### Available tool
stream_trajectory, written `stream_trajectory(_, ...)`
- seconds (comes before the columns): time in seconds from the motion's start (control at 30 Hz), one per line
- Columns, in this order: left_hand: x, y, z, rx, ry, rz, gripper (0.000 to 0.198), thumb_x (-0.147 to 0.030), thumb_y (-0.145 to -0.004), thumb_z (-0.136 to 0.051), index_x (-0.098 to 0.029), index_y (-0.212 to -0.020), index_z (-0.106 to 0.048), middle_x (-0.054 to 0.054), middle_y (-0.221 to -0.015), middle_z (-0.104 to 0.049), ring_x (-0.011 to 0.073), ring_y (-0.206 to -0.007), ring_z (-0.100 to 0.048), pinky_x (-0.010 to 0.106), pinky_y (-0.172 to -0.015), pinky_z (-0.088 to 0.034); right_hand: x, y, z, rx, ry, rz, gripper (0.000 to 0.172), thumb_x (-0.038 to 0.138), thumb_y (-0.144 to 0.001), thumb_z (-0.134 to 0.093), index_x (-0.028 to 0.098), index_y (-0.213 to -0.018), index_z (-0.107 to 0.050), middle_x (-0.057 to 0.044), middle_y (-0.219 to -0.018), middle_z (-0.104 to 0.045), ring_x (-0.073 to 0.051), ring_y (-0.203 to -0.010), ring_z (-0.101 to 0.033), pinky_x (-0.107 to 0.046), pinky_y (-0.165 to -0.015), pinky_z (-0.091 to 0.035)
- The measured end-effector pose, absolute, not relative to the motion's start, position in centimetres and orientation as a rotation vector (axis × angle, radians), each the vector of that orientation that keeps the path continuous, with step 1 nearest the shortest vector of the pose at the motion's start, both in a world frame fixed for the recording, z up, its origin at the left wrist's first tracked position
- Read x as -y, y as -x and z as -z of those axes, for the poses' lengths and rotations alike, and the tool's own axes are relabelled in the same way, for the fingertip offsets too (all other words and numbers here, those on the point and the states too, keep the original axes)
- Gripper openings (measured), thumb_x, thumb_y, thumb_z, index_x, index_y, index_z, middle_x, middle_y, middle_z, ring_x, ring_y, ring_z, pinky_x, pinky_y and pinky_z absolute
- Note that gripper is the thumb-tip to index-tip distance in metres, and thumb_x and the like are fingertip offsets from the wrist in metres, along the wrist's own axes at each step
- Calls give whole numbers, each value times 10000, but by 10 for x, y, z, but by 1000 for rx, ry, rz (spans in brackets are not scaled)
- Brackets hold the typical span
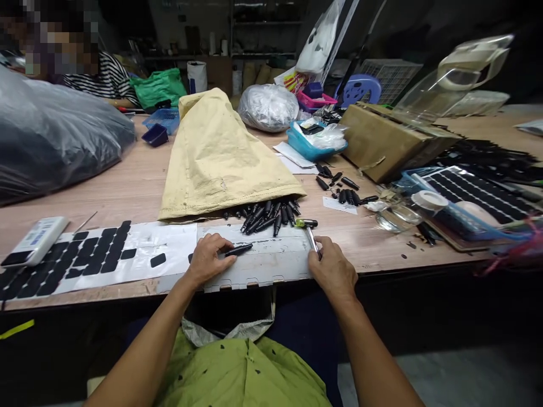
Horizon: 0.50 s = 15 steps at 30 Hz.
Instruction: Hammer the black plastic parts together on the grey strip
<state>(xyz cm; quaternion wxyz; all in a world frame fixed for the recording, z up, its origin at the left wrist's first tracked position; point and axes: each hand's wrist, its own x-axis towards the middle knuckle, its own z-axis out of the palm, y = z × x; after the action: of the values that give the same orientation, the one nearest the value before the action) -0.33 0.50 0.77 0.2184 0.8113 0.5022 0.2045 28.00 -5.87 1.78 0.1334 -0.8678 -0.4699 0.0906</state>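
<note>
My left hand grips a slim black tubular piece between thumb and fingers, low over a grey board at the table's front edge. In my right hand is a small hammer, its metal handle running up to a yellow-and-black head. That head lies near a heap of similar black tubular parts, which spill from the mouth of a cream cloth sack. Left of my left hand, a white sheet carries rows of black rounded-square stickers.
A large grey plastic bag bulks at left, near a white device. Behind it sits a person in a striped sleeve. To the right are loose black parts, a cardboard box and a blue tray.
</note>
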Motion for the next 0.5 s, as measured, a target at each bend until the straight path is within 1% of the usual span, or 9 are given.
stream_trajectory(0.13,-4,5,-9,-1393,-2232,-541,242,-324,-765,-727,-228,-987,-727,25,-832,-638,217,-855,-542,349,-800,-399,60,-279,-18,1389,2516,-240,338,258,-922,-436,240,-1227,-579,-65,-1074,-612,-177,-761,-551,-291,-590,-275)
stream_trajectory(0.3,-5,6,-10,-1378,-2248,-526,229,-331,-792,-699,-230,-996,-729,33,-835,-631,222,-852,-531,351,-796,-396,60,-281,-16,1405,2489,-233,344,259,-927,-434,243,-1242,-573,-67,-1082,-609,-186,-796,-567,-290,-606,-295)
stream_trajectory(0.5,-5,5,-10,-1375,-2264,-544,234,-320,-789,-706,-222,-1002,-720,34,-855,-647,229,-873,-542,359,-811,-388,60,-280,-17,1362,2463,-236,344,259,-922,-451,240,-1243,-573,-73,-1107,-615,-185,-806,-581,-285,-613,-313)
